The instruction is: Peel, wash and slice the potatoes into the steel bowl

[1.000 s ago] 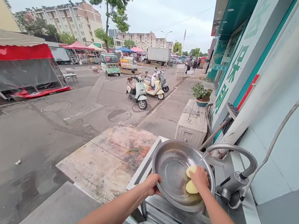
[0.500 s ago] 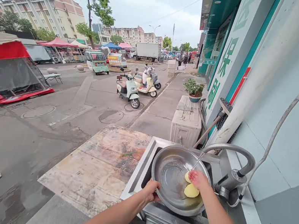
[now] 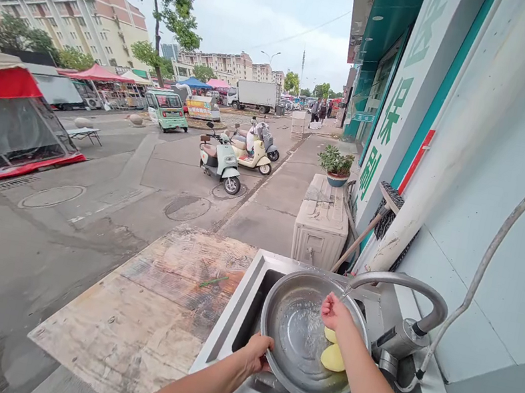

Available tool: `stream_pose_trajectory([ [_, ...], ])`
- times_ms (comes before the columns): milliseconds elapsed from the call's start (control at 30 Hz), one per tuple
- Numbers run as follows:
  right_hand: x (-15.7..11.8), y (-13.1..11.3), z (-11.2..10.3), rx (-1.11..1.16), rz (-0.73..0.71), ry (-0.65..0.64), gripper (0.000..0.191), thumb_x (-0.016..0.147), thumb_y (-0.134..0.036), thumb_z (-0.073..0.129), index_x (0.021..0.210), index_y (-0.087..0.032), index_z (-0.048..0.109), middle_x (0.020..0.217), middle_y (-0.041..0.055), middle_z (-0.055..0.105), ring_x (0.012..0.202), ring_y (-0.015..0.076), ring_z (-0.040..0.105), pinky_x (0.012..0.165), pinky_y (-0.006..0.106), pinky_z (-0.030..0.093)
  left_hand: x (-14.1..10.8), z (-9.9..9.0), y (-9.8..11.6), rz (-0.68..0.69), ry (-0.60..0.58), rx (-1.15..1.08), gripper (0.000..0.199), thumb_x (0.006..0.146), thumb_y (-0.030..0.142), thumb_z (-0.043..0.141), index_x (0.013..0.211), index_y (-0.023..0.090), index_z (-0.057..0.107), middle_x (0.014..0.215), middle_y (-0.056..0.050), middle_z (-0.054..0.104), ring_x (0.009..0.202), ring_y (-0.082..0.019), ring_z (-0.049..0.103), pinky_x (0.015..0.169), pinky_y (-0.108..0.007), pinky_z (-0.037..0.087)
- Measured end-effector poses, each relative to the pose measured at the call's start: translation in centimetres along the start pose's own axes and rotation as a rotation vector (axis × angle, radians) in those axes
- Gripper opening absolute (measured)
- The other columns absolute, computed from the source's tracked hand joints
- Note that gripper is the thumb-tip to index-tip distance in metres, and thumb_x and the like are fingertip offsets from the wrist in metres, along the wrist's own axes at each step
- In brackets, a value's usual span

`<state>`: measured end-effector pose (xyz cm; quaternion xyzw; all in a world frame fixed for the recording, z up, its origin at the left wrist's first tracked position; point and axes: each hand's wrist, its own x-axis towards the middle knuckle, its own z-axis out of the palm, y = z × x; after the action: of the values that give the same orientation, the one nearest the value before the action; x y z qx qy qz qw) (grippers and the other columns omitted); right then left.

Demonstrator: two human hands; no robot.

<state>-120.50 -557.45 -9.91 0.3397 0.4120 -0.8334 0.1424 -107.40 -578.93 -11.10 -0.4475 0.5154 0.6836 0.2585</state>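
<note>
The left hand [image 3: 259,353] gripped the steel basin [image 3: 291,337]; whether the curled right hand [image 3: 334,312] held anything was unclear. Peeled potatoes [image 3: 333,357] lay inside, lower right of frame; a slipping left grip could have spilled them.

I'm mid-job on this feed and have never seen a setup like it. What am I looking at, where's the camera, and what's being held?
There's no machine here: a person works with two bare hands. The single camera sits on their head, looking forward and down, so the arms reach in from the bottom.

The left hand grips the rim of a metal bowl over a sink. The right hand is above the bowl, near the water from the curved tap; I see nothing held in it. Two yellow pieces, possibly peeled potatoes, lie in the bowl. Left of the sink, a green strip lies on a wooden board.
</note>
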Motion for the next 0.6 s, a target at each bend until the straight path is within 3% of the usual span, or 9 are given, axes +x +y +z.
stream_pose_trajectory([
  [367, -0.5, 0.4, -0.2, 0.026, 0.129, 0.067, 0.038, 0.098, -0.044, 0.065, 0.126, -0.019, 0.064, 0.119, 0.0073, 0.067, 0.095, 0.0169, 0.066, 0.079, 0.036, 0.060, 2.1, 0.0, -1.2, -0.052, 0.037, -0.078, 0.043, 0.058, -0.001, 0.056, 0.091, 0.024, 0.048, 0.060, 0.004, 0.051, 0.052, -0.016, 0.059, 0.058, -0.027, 0.058],
  [600, -0.7, 0.3, -1.0, 0.035, 0.153, 0.076, 0.040, 0.098, -0.045, 0.065, 0.128, -0.019, 0.063, 0.123, 0.0082, 0.067, 0.100, 0.0187, 0.066, 0.083, 0.039, 0.060, 1.7, -0.1, -1.2, 0.011, 0.071, 0.001, 0.031, 0.078, 0.009, 0.064, 0.104, 0.021, 0.054, 0.072, -0.002, 0.063, 0.061, -0.018, 0.066, 0.062, -0.030, 0.060],
])
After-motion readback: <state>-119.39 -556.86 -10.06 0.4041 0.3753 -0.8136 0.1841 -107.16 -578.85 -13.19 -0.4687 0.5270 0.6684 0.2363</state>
